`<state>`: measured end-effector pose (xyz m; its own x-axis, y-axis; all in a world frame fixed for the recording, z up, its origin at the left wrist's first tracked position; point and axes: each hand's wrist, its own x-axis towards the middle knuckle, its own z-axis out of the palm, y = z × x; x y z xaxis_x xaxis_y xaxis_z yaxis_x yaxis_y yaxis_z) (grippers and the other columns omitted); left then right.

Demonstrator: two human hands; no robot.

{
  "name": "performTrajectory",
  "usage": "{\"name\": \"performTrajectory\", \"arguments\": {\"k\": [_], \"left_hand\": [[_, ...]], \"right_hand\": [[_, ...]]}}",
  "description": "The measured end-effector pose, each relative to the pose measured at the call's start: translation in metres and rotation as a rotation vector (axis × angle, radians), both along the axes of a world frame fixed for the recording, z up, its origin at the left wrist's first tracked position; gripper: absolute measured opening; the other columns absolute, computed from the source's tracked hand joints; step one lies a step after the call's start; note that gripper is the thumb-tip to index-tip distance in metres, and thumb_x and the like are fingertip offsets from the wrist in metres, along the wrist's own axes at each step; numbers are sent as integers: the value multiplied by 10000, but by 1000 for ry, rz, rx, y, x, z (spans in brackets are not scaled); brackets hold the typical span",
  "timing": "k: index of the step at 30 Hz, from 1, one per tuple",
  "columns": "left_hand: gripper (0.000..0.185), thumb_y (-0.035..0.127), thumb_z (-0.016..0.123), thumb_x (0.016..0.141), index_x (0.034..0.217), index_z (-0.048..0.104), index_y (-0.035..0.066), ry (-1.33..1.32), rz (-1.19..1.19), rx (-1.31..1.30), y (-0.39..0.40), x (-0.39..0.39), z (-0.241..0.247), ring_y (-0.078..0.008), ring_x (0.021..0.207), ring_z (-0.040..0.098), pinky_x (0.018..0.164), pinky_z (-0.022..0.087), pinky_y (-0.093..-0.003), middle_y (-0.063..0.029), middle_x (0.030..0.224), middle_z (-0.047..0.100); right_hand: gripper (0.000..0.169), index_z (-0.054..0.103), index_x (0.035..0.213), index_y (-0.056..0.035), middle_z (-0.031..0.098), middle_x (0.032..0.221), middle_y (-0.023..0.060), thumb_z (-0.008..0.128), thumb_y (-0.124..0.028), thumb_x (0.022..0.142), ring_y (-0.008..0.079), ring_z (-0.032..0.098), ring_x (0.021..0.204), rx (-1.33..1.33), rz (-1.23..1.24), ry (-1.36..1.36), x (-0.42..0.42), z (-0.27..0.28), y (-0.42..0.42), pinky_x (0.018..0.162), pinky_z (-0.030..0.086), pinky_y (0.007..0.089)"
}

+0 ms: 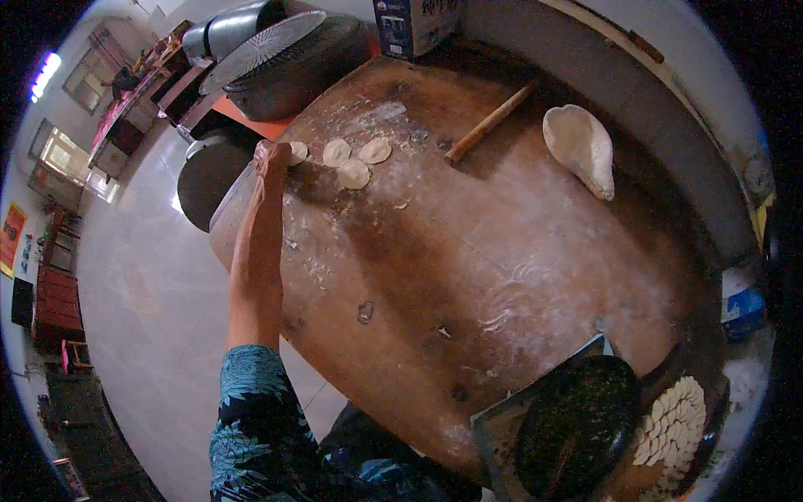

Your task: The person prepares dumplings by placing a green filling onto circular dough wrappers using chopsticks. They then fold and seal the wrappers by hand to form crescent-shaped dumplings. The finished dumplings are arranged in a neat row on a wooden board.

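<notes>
My left hand [273, 160] reaches to the far left corner of a floured wooden board [401, 276]. It meets the edge of one round dough wrapper [298, 153] and partly covers it; the fingertips are hidden, so its grip is unclear. Several more flat wrappers [353, 174] lie just to the right, two of them touching. A wooden rolling pin [492, 122] rests farther right, beyond which sits a pale, pear-shaped scoop [577, 150], apparently a halved gourd. My right hand is out of view. Near me at the lower right stands a dark bowl of chopped green filling [577, 420].
Formed dumplings [674, 427] are packed in rows beyond the bowl. A glass-like sheet [502, 408] lies under or beside it. At the back left are a large dark pot [301, 69], a perforated metal disc [270, 50] and a printed box [417, 25]. A round dark vessel [213, 179] stands below the board's left edge.
</notes>
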<state>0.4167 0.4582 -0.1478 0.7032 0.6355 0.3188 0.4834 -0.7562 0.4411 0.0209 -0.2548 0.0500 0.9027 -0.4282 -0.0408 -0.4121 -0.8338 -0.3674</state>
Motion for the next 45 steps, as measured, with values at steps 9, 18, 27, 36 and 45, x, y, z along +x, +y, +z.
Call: {"name": "performTrajectory", "arguments": {"k": [9,18,27,36,45], "left_hand": [[266,228,625,777,857,560,-17,-611,-300,-408,54,-30,-26,-288,854,610,703,481,-404,-175,906,607],[313,204,597,858,1069,550,-23,-818,-571,-1745,-119,-113,40,-286,1038,568,920,465,-394,-150,1146,566],[300,54,607,843,1134,567,-4,-473,-747,-1701,-254,-243,110,-204,940,615,799,504,-304,-105,1062,633],[414,-83,624,764,1161,549,9,-282,-868,-1976,-376,-299,124,-245,956,625,858,510,-363,-158,1049,637],[427,-73,610,801,1210,520,9,-157,-1115,-1836,-430,-338,126,-235,1029,603,909,481,-349,-181,1115,621]], "right_hand": [[454,598,1115,-9,634,1065,143,388,-386,973,283,591,984,70,-1,-69,-8,-3,-3,868,457,351],[450,600,1110,-8,638,1054,141,386,-380,976,276,597,969,119,-115,-183,-49,11,15,863,458,343],[409,605,1100,-9,652,1006,138,403,-343,978,247,608,928,378,-225,-224,-59,13,43,849,461,331],[228,612,1009,66,659,828,156,547,-110,878,199,640,702,730,119,-616,-47,-41,83,678,523,308],[450,519,1198,40,597,1080,145,660,-143,811,180,589,919,1086,182,-523,-14,-43,124,842,461,309]]}}
